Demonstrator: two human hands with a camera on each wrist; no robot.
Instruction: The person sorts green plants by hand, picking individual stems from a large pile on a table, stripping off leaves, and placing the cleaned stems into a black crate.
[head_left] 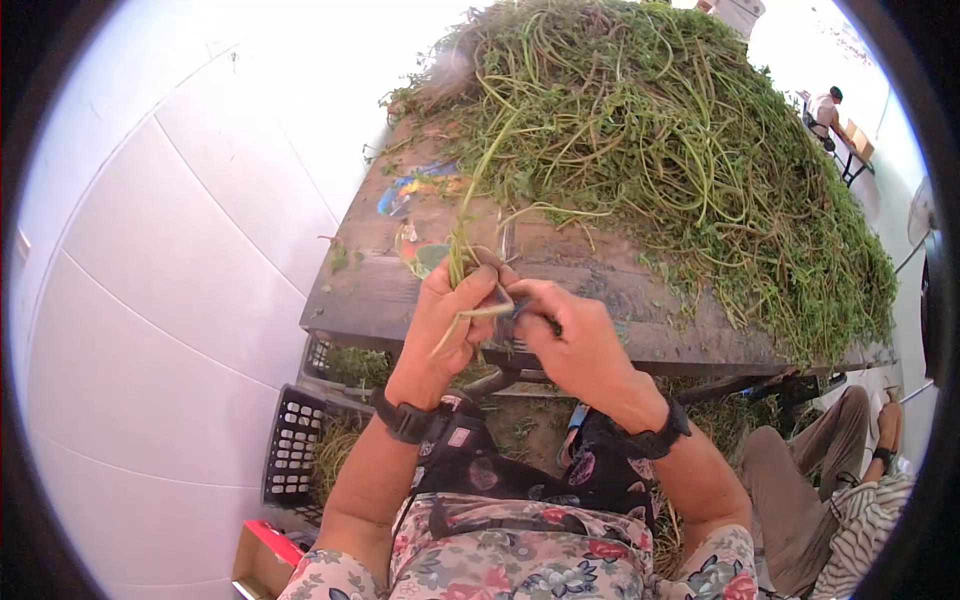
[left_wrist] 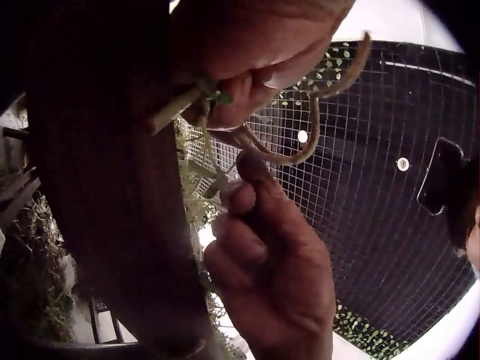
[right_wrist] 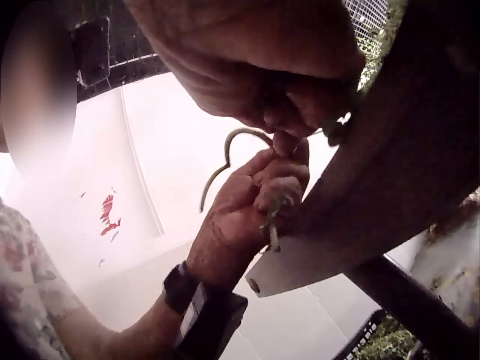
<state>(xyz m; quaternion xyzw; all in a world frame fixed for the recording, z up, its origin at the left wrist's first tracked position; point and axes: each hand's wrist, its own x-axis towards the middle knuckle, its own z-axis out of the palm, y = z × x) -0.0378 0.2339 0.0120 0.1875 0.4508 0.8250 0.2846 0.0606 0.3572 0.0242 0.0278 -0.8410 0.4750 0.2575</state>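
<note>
The left hand [head_left: 440, 320] grips green stems [head_left: 463, 222] at the near edge of the table [head_left: 340, 290]; the right hand [head_left: 580, 345] bends its fingers beside them, whether pinching one cannot be told. A steady left grip should keep stems aligned. A black crate [head_left: 291, 432] stands low at left; the tangled heap [head_left: 650, 150], right, may snag stems.

Seen at left in the head view, a pale wall [head_left: 180, 250] with thin seams. Below the left end of a wooden table [head_left: 340, 300], a black crate [head_left: 290, 445] with many holes, and lower, an open box [head_left: 270, 555] with red side. At lower right, a seated person [head_left: 800, 480] in brown trousers and striped top. Far at upper right, another person [head_left: 822, 112] near a brown carton [head_left: 858, 140]. In the left wrist view, a dark surface [left_wrist: 352, 217] with fine pale grid.
</note>
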